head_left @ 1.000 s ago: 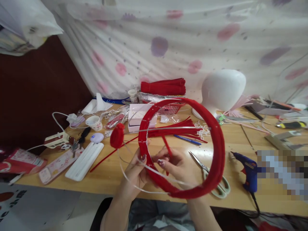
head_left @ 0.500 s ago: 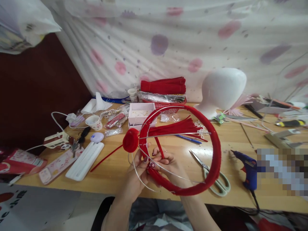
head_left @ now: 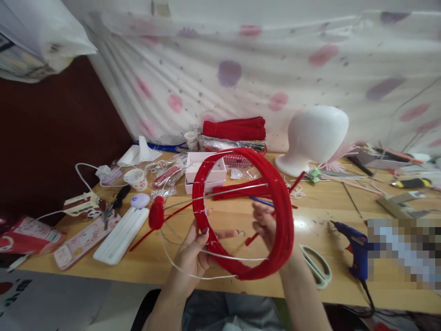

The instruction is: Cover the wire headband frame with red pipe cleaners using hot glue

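A large red fuzzy ring with thin silvery wires across and around it is held up over the table. At its lower left side my left hand grips it, thumb on the front, one finger stretched through the opening. A red round piece stands out on wires at the left. Behind the ring's right side, my right hand has its fingers curled around a thin red fuzzy stem, which sticks out at both ends. Another thin red stem slants at the left.
Scissors and a blue glue gun lie at the right. A white foam head stands behind. Farther back are a white box and bundled red stems. At the left are a paper cup and a white case.
The ring has turned and shifted left, with the round piece now farther left. My right hand has moved away from my left, rightward, with a red stem.
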The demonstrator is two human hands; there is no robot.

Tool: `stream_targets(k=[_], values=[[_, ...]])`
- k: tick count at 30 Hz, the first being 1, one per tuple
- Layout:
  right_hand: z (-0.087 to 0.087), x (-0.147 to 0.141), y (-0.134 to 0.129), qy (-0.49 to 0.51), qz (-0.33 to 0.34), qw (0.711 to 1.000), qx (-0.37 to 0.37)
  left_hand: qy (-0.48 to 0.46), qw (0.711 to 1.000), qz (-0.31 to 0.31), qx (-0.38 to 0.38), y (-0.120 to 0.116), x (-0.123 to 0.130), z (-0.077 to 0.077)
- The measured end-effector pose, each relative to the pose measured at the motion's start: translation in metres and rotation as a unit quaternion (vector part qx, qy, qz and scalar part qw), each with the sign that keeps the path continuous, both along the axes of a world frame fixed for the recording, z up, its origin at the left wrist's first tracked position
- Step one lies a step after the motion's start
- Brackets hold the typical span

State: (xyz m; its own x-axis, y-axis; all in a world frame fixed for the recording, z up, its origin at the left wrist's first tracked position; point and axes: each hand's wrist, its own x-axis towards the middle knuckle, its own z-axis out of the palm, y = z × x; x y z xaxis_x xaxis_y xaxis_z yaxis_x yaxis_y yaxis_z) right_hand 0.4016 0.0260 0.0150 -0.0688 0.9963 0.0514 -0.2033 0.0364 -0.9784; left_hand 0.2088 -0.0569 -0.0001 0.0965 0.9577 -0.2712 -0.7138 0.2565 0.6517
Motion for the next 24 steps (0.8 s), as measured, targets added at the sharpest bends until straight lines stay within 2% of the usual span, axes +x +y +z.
stream_targets(k=[4, 6, 8, 12, 15, 20, 24], values=[[0.020, 0.055, 0.010, 0.088, -0.102, 0.991, 0.007, 0.010, 0.998, 0.050, -0.030, -0.002, -0.005, 0.002], [0.026, 0.075, 0.008, 0.207, -0.148, 0.967, -0.003, 0.020, 0.996, 0.076, -0.047, -0.002, -0.005, 0.003], [0.027, 0.087, 0.003, 0.260, -0.183, 0.948, 0.004, 0.028, 0.995, 0.085, -0.050, -0.003, -0.004, 0.005], [0.025, 0.087, -0.003, 0.190, -0.216, 0.957, 0.036, 0.028, 0.994, 0.101, -0.027, -0.004, 0.000, 0.009], [0.024, 0.078, -0.004, 0.164, -0.217, 0.962, 0.028, 0.026, 0.991, 0.129, -0.016, -0.003, 0.003, 0.010], [0.023, 0.068, -0.007, 0.083, -0.145, 0.986, -0.006, 0.029, 0.988, 0.151, -0.023, 0.000, 0.007, 0.009], [0.017, 0.065, -0.011, 0.108, -0.121, 0.987, 0.009, 0.041, 0.984, 0.171, -0.037, 0.002, 0.011, 0.009]])
